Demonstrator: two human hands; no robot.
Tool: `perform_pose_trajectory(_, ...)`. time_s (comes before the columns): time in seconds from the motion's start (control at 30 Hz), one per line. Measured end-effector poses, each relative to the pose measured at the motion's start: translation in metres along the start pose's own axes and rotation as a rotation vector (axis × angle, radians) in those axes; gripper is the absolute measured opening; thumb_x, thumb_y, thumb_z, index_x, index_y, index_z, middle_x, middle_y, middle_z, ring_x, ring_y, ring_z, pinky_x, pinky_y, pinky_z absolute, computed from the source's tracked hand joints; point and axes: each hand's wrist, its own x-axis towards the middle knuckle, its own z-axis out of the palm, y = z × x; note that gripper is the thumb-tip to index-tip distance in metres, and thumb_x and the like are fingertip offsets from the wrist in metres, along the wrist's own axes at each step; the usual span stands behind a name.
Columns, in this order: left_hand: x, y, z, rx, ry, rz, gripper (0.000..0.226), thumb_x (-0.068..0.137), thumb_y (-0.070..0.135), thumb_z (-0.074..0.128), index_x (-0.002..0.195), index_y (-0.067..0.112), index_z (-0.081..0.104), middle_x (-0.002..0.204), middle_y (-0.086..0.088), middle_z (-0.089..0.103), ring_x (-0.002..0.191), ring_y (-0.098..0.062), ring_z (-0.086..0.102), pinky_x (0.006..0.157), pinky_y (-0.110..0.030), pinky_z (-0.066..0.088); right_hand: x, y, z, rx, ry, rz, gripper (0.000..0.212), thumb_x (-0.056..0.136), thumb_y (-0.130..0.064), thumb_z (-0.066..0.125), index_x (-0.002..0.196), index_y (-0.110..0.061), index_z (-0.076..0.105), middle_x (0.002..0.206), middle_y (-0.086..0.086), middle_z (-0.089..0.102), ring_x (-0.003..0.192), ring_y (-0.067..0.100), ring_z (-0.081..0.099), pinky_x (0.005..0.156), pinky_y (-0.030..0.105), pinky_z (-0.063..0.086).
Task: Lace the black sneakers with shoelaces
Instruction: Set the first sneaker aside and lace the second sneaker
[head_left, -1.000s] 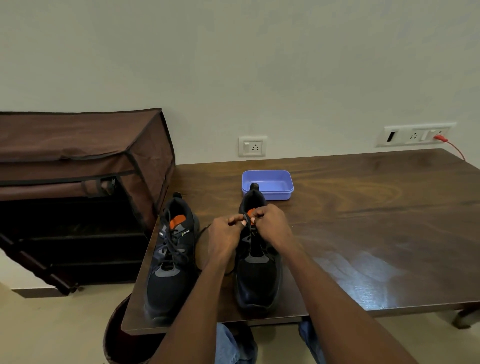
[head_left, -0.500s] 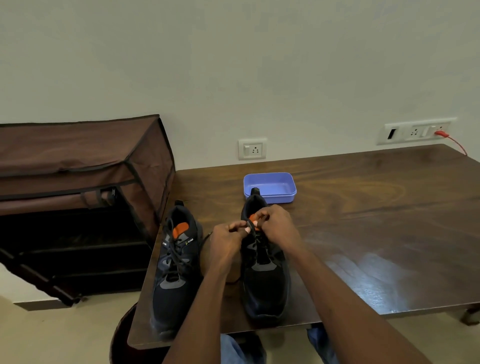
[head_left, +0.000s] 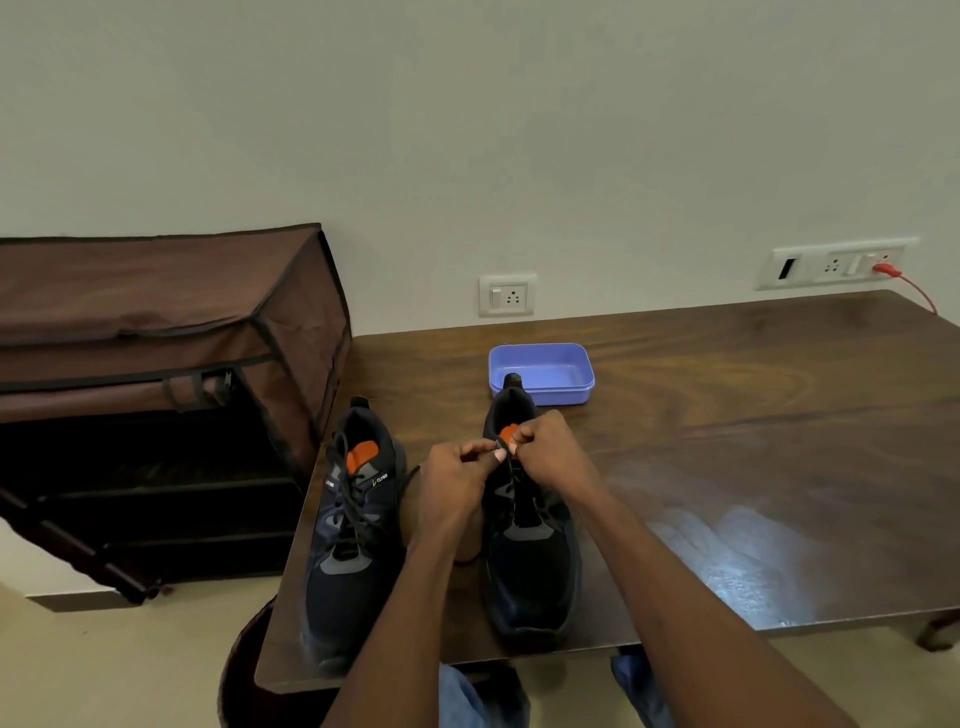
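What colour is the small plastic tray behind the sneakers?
The shallow plastic tray is light blue-purple, clearest in the head view.

The upper eyelets of the right sneaker (head_left: 530, 545) are hidden by the left hand (head_left: 457, 483) and right hand (head_left: 550, 452). The table (head_left: 779, 467) is cut off at the right edge. The shoelace (head_left: 501, 446) between the fingers (head_left: 485, 452) is too small to trace.

place: home room | cues: fabric shoe rack (head_left: 156, 322); wooden table (head_left: 753, 415); wall sockets (head_left: 507, 295)
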Motion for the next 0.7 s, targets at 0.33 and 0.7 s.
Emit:
perform_pose_trajectory(0.33,0.004,0.019,-0.034,-0.708,0.768,-0.069,0.017,0.108,0.022,0.035,0.116,0.009,0.043,0.092,-0.011,0.070,0.053,-0.013,0.062,0.042,-0.022,0.044,-0.001,0.000,-0.016,-0.012,0.028,0.107,0.024,0.094,-0.020,0.055,0.084,-0.012,0.075,0.094,0.008,0.069,0.090,0.024,0.065,0.084,0.044,0.055)
perform_pose_trajectory(0.7,0.002,0.006,-0.007,0.333,-0.066,0.064,0.017,0.098,0.018,0.060,0.111,0.017,0.071,0.073,0.006,0.067,0.053,-0.003,0.057,0.056,-0.025,0.050,-0.006,0.001,-0.025,-0.136,-0.042,0.068,0.024,0.098,-0.026,0.054,0.087,-0.020,0.074,0.090,-0.003,0.066,0.086,0.014,0.059,0.083,0.034,0.038)
